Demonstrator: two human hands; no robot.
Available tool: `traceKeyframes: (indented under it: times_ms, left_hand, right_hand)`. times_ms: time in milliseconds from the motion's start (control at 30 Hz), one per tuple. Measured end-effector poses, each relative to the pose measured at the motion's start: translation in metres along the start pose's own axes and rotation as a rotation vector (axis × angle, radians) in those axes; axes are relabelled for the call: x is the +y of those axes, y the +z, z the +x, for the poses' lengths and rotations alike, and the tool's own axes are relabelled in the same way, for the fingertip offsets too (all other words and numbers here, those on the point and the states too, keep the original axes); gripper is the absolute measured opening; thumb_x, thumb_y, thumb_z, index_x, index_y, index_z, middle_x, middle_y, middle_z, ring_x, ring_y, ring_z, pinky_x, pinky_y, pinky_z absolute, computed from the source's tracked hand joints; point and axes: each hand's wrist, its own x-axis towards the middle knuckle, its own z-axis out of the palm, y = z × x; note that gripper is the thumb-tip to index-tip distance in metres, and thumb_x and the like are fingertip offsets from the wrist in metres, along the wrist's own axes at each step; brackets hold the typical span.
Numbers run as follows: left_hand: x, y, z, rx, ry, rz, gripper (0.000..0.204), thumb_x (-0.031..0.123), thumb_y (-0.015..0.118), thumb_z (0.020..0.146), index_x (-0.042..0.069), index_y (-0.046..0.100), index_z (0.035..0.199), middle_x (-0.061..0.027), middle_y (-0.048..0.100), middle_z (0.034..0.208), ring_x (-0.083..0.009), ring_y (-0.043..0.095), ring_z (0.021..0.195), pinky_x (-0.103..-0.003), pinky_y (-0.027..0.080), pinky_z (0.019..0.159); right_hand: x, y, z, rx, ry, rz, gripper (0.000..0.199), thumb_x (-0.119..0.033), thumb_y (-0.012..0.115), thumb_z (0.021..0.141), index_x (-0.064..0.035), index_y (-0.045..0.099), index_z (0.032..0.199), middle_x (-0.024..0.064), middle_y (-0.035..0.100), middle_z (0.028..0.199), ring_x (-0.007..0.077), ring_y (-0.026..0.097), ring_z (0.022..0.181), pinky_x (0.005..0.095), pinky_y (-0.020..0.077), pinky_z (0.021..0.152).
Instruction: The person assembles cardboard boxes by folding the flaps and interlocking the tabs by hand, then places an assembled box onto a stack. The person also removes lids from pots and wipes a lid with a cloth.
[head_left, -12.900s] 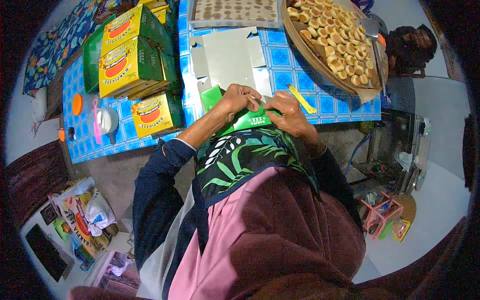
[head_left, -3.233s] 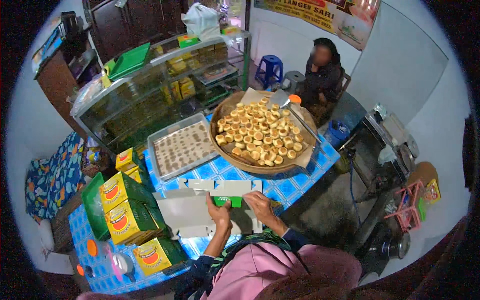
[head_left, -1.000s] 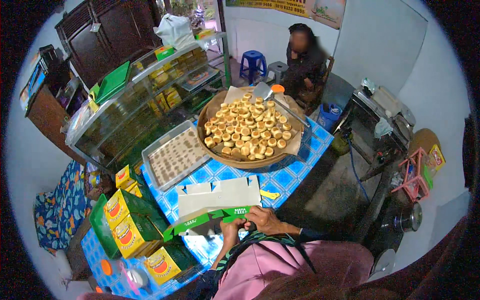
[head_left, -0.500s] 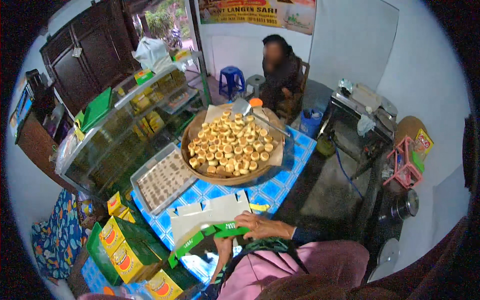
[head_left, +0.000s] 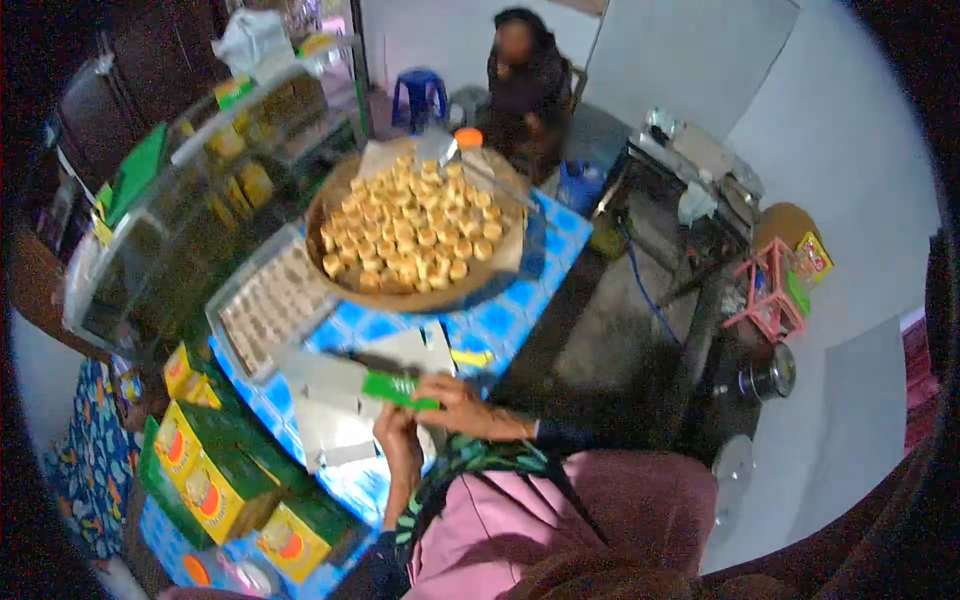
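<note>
The blue-and-white checked table (head_left: 520,320) carries everything. Beyond the grip sits a wide round woven tray (head_left: 500,285) of small golden pastries; left of it a rectangular tray of pale biscuits (head_left: 265,305). Below-left stand finished yellow-and-green cartons (head_left: 205,480). Both hands close on a flat grey-and-green cardboard box blank (head_left: 350,385): the right hand (head_left: 455,405) pinches its green flap, the left hand (head_left: 398,445) grips the near edge. It looks unfolded, so shaping and filling remain.
</note>
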Motion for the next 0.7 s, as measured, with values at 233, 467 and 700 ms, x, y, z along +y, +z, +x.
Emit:
traceKeyframes:
  times_ms: [233, 467, 700]
  left_hand:
    - [0.009, 0.002, -0.007, 0.158, -0.087, -0.048, 0.018, 0.005, 0.066, 0.083, -0.004, 0.065, 0.100, -0.0040, 0.064, 0.083, -0.0094, 0.057, 0.066, -0.021, 0.044, 0.056]
    - [0.002, -0.006, -0.012, 0.274, -0.030, 0.076, 0.024, 0.008, 0.072, 0.077, -0.005, 0.064, 0.095, -0.0048, 0.063, 0.082, -0.0116, 0.057, 0.070, -0.022, 0.045, 0.061]
    - [0.036, 0.010, -0.034, 0.405, 0.148, 0.328, 0.028, 0.003, 0.071, 0.077, -0.005, 0.065, 0.103, -0.0049, 0.065, 0.081, -0.0095, 0.056, 0.068, -0.022, 0.045, 0.062]
  right_hand:
    - [-0.019, 0.000, 0.017, 0.069, 0.375, 0.207, 0.036, -0.014, 0.076, 0.069, -0.0031, 0.063, 0.101, 0.0148, 0.061, 0.099, 0.0314, 0.059, 0.092, 0.0385, 0.0491, 0.079]
    - [-0.026, 0.007, 0.015, 0.071, 0.397, 0.220, 0.036, -0.018, 0.079, 0.065, -0.0055, 0.063, 0.095, 0.0128, 0.059, 0.091, 0.0312, 0.057, 0.089, 0.0392, 0.0479, 0.075]
    - [-0.036, -0.001, 0.036, 0.049, 0.560, 0.433, 0.020, -0.018, 0.064, 0.084, -0.0013, 0.061, 0.095, 0.0148, 0.061, 0.090, 0.0302, 0.059, 0.085, 0.0364, 0.0467, 0.076]
